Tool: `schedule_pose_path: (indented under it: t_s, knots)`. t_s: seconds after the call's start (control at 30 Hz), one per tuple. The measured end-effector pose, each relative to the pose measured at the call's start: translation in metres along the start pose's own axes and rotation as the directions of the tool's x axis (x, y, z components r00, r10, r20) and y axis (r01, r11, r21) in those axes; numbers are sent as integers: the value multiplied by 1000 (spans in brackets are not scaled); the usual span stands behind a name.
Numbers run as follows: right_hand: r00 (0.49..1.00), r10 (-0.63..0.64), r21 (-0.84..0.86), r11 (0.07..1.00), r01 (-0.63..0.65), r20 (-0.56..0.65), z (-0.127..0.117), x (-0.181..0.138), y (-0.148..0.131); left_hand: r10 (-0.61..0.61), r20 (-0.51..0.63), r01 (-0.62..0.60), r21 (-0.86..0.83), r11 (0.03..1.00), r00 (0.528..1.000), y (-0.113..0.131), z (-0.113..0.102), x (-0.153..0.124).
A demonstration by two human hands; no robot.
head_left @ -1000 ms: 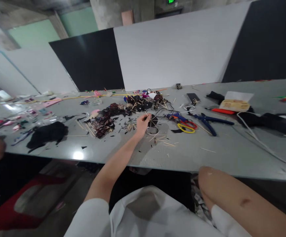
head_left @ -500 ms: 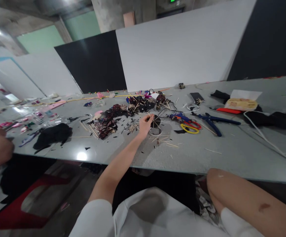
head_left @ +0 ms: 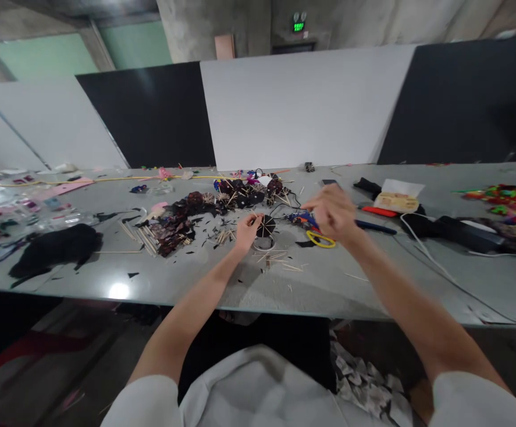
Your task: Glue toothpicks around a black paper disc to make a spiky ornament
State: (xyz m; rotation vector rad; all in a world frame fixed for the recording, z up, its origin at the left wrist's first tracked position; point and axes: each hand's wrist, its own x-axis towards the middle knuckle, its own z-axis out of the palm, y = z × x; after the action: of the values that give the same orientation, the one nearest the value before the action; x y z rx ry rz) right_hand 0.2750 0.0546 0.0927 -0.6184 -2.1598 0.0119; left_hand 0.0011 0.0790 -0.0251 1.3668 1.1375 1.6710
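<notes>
A round black disc with thin wooden sticks spread across it like spokes (head_left: 266, 226) is pinched at its left edge by my left hand (head_left: 248, 230). Right below the disc lies a pale ring (head_left: 264, 245) on the table. Over the tools to the right, my right hand (head_left: 333, 210) is smeared by motion with its fingers partly curled; whether it holds anything does not show. Beneath it are scissors with a yellow handle loop (head_left: 321, 239), and blue-handled pliers (head_left: 376, 227) are partly covered by the hand.
Loose sticks (head_left: 273, 257) lie in front of the disc. Dark patterned scraps (head_left: 169, 237) are heaped to the left, beside a black cloth (head_left: 57, 252). A white cable (head_left: 431, 255) runs along the right. An orange-handled tool (head_left: 379, 211) sits near a paper packet (head_left: 398, 201).
My right hand has come up from below the table edge to above the scissors and pliers. My left hand still pinches the disc. The view has turned to the right.
</notes>
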Motion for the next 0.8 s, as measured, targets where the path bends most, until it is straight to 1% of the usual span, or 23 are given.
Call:
schedule_pose_path:
  t_s: [0.07, 0.13, 0.2, 0.3, 0.4, 0.5, 0.67, 0.8]
  knots:
    - [991, -26, -106, 994, 40, 128, 13, -6, 4, 2, 1, -2, 14, 1000, 1000, -1, 0, 0]
    - [961, -3, -172, 984, 53, 275, 30, -17, 9, 6, 4, -6, 32, 999, 1000, -2, -1, 0]
    - [912, -6, -154, 985, 76, 410, 46, -28, 12, 10, 11, -11, 52, 999, 1000, -3, -2, -1]
    - [863, -14, -90, 994, 69, 504, 65, -39, 13, 21, 19, -22, 76, 997, 1000, -1, -4, -3]
    - [830, -3, -54, 998, 40, 557, 79, -42, 8, 36, 20, -37, 89, 995, 999, 2, -6, -3]
    - [822, 25, -28, 1000, -11, 569, 87, -43, 3, 51, 20, -53, 99, 994, 999, 4, -7, -3]
    - [807, 50, -13, 999, -52, 589, 90, -45, 2, 65, 30, -68, 112, 991, 997, 8, -5, -5]
    - [791, 93, -44, 995, -84, 605, 93, -48, 2, 74, 54, -80, 121, 989, 996, 13, -2, -9]
